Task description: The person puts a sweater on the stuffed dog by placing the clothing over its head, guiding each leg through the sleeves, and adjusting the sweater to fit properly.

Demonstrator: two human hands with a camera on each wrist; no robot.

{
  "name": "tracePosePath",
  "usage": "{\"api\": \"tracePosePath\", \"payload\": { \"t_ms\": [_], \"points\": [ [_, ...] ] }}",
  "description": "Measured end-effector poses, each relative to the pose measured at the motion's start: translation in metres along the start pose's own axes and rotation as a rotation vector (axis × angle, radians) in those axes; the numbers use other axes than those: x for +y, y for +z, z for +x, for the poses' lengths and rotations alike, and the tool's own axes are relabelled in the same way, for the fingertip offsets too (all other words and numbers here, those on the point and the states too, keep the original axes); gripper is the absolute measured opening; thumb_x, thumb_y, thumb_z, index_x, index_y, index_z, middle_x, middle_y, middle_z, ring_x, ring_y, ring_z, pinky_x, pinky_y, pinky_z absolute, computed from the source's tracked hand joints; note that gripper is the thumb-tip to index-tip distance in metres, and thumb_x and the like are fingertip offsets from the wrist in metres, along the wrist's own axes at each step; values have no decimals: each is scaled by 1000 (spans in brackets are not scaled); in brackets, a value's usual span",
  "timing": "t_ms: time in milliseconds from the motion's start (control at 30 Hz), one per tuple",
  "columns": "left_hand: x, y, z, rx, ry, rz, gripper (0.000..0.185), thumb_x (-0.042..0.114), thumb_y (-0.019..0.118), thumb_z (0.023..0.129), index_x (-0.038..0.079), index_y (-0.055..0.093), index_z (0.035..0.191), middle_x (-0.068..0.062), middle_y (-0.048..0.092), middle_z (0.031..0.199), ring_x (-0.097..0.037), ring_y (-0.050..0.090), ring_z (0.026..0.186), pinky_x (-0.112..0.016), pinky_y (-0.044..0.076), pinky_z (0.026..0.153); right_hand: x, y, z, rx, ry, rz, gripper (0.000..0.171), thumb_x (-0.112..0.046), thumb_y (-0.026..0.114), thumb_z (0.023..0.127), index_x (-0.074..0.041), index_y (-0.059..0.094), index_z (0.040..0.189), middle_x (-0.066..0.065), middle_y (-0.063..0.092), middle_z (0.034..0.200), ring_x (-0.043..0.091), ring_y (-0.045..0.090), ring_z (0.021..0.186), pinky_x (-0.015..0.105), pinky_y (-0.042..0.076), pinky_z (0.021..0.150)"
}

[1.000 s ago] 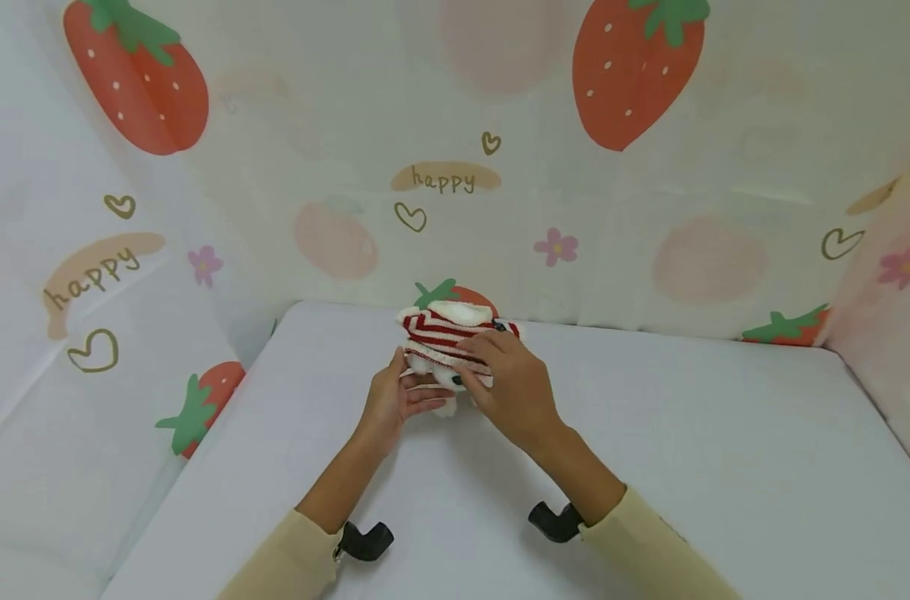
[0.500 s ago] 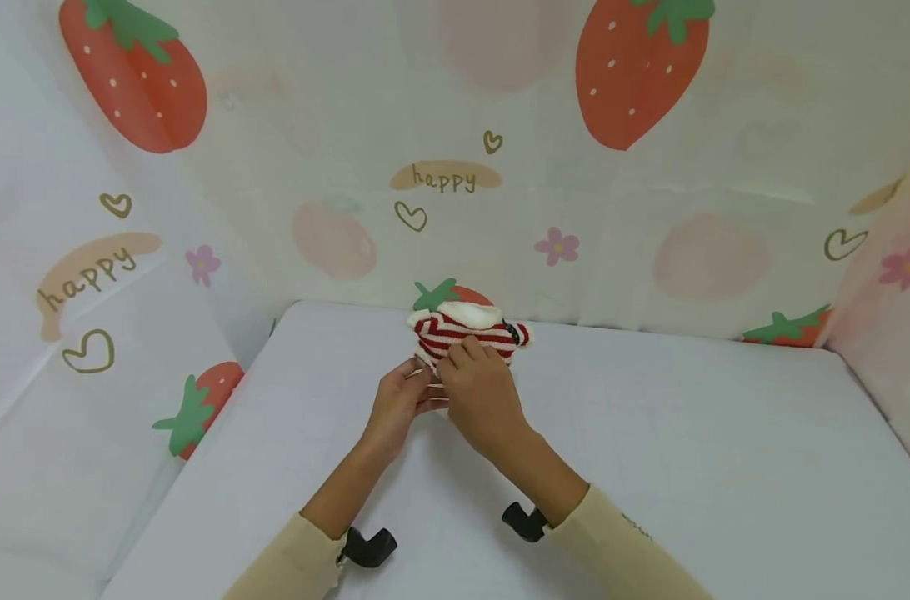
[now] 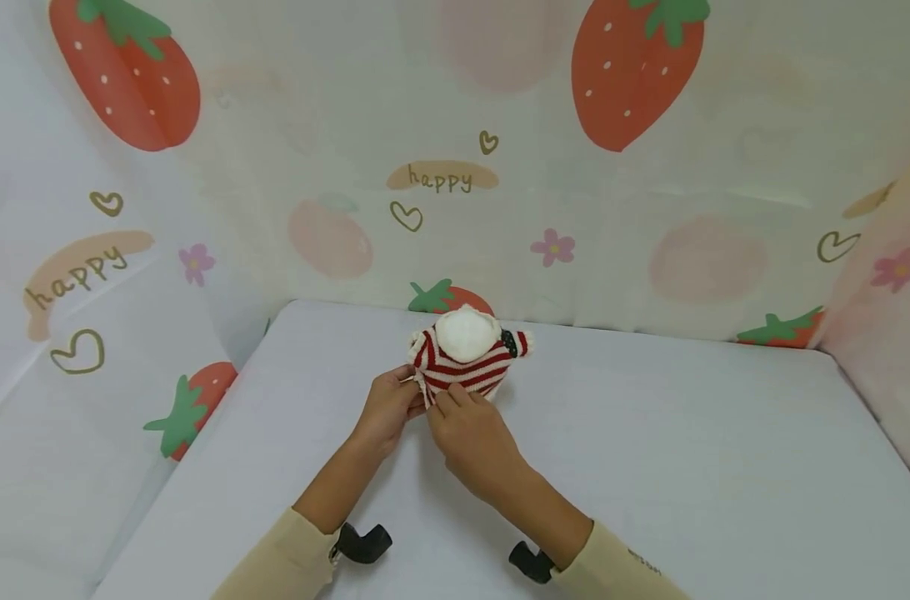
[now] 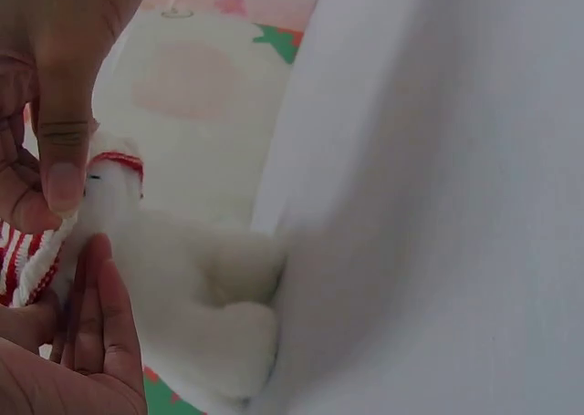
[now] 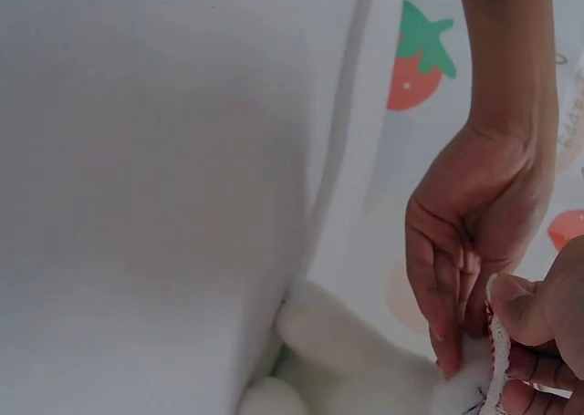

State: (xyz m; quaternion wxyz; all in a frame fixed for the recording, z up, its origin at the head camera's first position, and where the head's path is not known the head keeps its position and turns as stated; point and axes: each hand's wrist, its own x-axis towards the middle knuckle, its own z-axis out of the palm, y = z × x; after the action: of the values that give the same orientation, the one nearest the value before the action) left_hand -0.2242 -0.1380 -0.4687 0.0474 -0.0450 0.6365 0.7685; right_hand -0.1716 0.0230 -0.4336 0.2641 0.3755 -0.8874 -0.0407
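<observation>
Toy now upright, sweater pulled down over body. Left hand and right hand pinch striped sweater hem, steadying white plush toy standing on table near backdrop.

1 plush toy, 2 hands

Counter: white, plain cloth. Backdrop on 3 sides: pale fabric w/ strawberries, hearts, flowers, "happy" print. Light soft, even.
</observation>
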Motion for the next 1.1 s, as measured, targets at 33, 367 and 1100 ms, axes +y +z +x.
{"api": "tracePosePath", "payload": {
  "t_ms": [33, 367, 1100],
  "points": [
    [0, 0, 0, 0, -8, -12, 37, -2, 48, 99, -13, 54, 133, -4, 73, 92, -6, 68, 74, -22, 56, 68, 0, 1, 0, 7, 0, 13, 27, -15, 85, 81, -6, 72, 103, 5, 68, 100, 19, 59, 97, 27, 53, 80],
    [17, -9, 0, -63, -39, -212, 40, 32, 48, 108, -2, 57, 128, -10, 72, 103, -22, 75, 87, -36, 60, 79, 30, 12, -9, 427, 280, 647, 3, -7, 74, 90, -6, 73, 93, 0, 69, 76, 11, 62, 68, 25, 52, 58],
    [14, -2, 7, 27, -131, -361, 30, 5, 44, 104, -8, 51, 130, -7, 71, 98, -11, 71, 86, -23, 57, 81, 91, 26, -10, 24, 1107, 1784, 21, -11, 62, 101, 8, 60, 110, 13, 71, 104, 18, 73, 85, 39, 59, 84]
  ]
}}
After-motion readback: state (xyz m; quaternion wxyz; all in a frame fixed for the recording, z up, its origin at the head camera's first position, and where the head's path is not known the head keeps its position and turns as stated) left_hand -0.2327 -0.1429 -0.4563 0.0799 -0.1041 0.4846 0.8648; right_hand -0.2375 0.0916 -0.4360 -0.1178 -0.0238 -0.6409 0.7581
